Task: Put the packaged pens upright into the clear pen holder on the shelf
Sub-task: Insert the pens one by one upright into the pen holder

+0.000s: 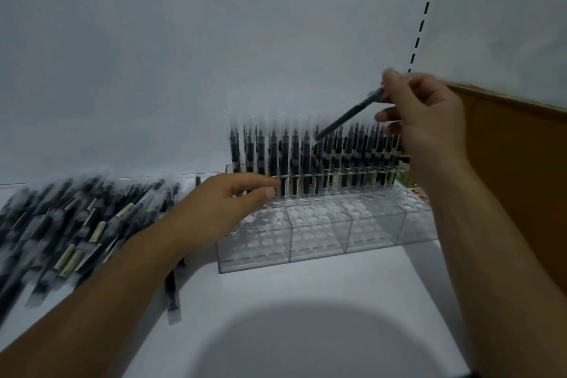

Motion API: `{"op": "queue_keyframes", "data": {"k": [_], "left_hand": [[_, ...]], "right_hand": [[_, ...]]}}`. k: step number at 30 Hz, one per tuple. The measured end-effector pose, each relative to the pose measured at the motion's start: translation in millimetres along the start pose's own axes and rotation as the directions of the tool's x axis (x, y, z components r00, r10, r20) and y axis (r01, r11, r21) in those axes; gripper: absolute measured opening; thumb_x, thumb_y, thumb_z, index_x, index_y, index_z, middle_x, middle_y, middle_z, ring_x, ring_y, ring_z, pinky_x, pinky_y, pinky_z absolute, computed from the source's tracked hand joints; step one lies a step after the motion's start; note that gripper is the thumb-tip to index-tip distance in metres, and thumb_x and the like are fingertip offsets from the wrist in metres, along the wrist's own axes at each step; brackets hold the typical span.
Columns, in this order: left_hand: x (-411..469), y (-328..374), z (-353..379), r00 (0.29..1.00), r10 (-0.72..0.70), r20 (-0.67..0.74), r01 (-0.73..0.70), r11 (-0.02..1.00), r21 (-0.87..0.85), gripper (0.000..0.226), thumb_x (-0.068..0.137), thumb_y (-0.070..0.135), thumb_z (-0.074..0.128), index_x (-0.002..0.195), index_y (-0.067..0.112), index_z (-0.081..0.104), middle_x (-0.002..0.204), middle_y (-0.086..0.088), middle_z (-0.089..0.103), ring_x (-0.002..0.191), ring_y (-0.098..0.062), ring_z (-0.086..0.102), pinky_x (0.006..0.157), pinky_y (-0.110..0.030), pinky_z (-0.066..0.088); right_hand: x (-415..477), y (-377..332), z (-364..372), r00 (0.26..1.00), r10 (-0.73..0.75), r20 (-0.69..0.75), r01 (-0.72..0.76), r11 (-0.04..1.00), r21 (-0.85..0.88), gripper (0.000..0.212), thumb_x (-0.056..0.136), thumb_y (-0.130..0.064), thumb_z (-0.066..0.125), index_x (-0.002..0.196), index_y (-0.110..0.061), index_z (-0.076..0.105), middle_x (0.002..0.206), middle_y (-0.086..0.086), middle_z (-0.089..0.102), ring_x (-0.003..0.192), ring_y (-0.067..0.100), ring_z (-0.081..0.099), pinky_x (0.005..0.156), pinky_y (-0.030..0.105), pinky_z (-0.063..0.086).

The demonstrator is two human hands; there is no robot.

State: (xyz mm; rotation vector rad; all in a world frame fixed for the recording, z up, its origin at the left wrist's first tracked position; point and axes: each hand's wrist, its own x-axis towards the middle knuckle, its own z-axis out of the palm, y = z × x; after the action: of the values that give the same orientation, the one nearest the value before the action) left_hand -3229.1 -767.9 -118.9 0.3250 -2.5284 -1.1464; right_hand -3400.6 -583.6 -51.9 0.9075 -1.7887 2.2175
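Item one, your right hand (426,120): raised above the right half of the rack, thumb and fingers curled in a pinch round the upper end of the held pen (346,120), nothing else in it. The held pen hangs tilted, lower tip pointing down and left, just over the tops of the standing pens (294,159). A grip that high probably leaves the barrel free to drop into a hole, though the tilt needs taking out first. Item two, your left hand (221,209): fingers nearly straight and relaxed, holding nothing, laid over the left front corner of the clear pen holder (319,224), fingertips just beside the nearest standing pens. It most likely steadies the light acrylic against a nudge, though whether it presses or only hovers cannot be told. Item three, the clear pen holder: on the white shelf (306,301), close to the back panel (184,70), rear rows filled with upright pens, front rows showing open round holes; judged about half filled. Item four, the loose pile (76,224): sleeved pens lying flat on the shelf to the left, within reach of your left hand as stock. Item five, a stray pen (172,301): flat on the shelf, partly under your left forearm. Item six, a cardboard box (521,163): brown wall at the far right, beside the holder's right end. Blur hides print and cap detail.
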Motion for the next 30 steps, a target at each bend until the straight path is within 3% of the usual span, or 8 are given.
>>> {"op": "queue_keyframes", "data": {"k": [3, 6, 9, 13, 19, 22, 27, 30], "left_hand": [[0.9, -1.8, 0.1, 0.996, 0.071, -0.062, -0.069, 0.997, 0.032, 0.021, 0.093, 0.037, 0.058, 0.111, 0.043, 0.067, 0.114, 0.023, 0.064, 0.104, 0.005, 0.057, 0.087, -0.014, 0.042], [1.5, -0.8, 0.2, 0.983, 0.162, -0.083, -0.152, 0.981, 0.119, 0.019, 0.090, 0.047, 0.057, 0.108, 0.046, 0.065, 0.115, 0.031, 0.059, 0.113, 0.008, 0.049, 0.092, -0.011, 0.036], [2.2, -0.1, -0.5, 0.987, 0.138, -0.078, -0.128, 0.985, 0.117, 0.018, 0.093, 0.044, 0.057, 0.109, 0.044, 0.065, 0.118, 0.032, 0.056, 0.117, 0.011, 0.046, 0.091, -0.007, 0.030], [4.2, 0.6, -1.3, 0.989, 0.101, -0.108, -0.086, 0.987, 0.134, 0.023, 0.091, 0.040, 0.057, 0.113, 0.041, 0.067, 0.122, 0.023, 0.060, 0.114, 0.002, 0.053, 0.091, -0.016, 0.038], [8.1, -0.5, -5.1, 0.988, 0.107, -0.113, -0.081, 0.973, 0.216, 0.023, 0.090, 0.043, 0.058, 0.111, 0.043, 0.067, 0.120, 0.022, 0.062, 0.112, -0.001, 0.056, 0.096, -0.026, 0.043], [8.0, -2.4, -5.2, 0.989, 0.113, -0.100, -0.090, 0.974, 0.209, 0.022, 0.091, 0.043, 0.057, 0.111, 0.042, 0.067, 0.121, 0.023, 0.061, 0.113, -0.001, 0.055, 0.098, -0.029, 0.043], [8.2, -1.6, -4.6, 0.987, 0.127, -0.101, -0.106, 0.975, 0.197, 0.024, 0.094, 0.038, 0.055, 0.114, 0.035, 0.068, 0.122, 0.019, 0.061, 0.110, -0.003, 0.056, 0.091, -0.028, 0.045], [5.2, -0.2, -4.3, 0.988, 0.114, -0.109, -0.097, 0.984, 0.150, 0.025, 0.094, 0.038, 0.055, 0.114, 0.034, 0.069, 0.117, 0.020, 0.063, 0.092, -0.007, 0.061, 0.066, -0.022, 0.045]], "right_hand": [[3.0, 7.5, -1.7, 0.993, -0.115, -0.029, 0.108, 0.976, -0.191, 0.011, 0.094, -0.027, 0.063, 0.088, -0.017, 0.062, 0.082, -0.001, 0.068, 0.061, 0.008, 0.065, 0.051, 0.017, 0.047], [5.1, 15.6, -0.2, 0.981, -0.193, 0.006, 0.184, 0.927, -0.327, 0.013, 0.094, -0.028, 0.063, 0.093, -0.015, 0.064, 0.088, 0.008, 0.069, 0.069, 0.014, 0.066, 0.054, 0.014, 0.050], [6.0, 22.0, 1.0, 0.978, -0.204, 0.044, 0.202, 0.867, -0.456, 0.014, 0.093, -0.035, 0.063, 0.096, -0.021, 0.066, 0.088, -0.001, 0.071, 0.067, 0.010, 0.067, 0.064, 0.029, 0.059], [4.7, 22.9, 4.5, 0.976, -0.201, 0.088, 0.218, 0.840, -0.496, 0.016, 0.093, -0.039, 0.063, 0.096, -0.024, 0.068, 0.087, -0.006, 0.070, 0.075, 0.015, 0.068, 0.074, 0.043, 0.059], [5.4, 24.5, 17.2, 0.957, -0.041, 0.289, 0.223, 0.741, -0.634, 0.026, 0.093, -0.041, 0.061, 0.091, -0.015, 0.067, 0.084, 0.000, 0.068, 0.079, 0.020, 0.066, 0.077, 0.044, 0.057], [6.1, 28.9, 23.9, 0.941, 0.053, 0.335, 0.210, 0.683, -0.700, 0.026, 0.091, -0.042, 0.063, 0.076, -0.022, 0.060, 0.080, 0.000, 0.068, 0.076, 0.017, 0.067, 0.065, 0.032, 0.051], [1.9, 32.6, 24.2, 0.948, 0.073, 0.310, 0.175, 0.694, -0.698, 0.033, 0.091, -0.042, 0.064, 0.065, -0.025, 0.052, 0.070, 0.001, 0.065, 0.074, 0.021, 0.068, 0.060, 0.030, 0.046], [-1.5, 28.6, 24.5, 0.950, 0.066, 0.305, 0.186, 0.665, -0.724, 0.036, 0.092, -0.044, 0.062, 0.064, -0.024, 0.051, 0.071, 0.002, 0.065, 0.073, 0.021, 0.066, 0.064, 0.035, 0.051]]}}
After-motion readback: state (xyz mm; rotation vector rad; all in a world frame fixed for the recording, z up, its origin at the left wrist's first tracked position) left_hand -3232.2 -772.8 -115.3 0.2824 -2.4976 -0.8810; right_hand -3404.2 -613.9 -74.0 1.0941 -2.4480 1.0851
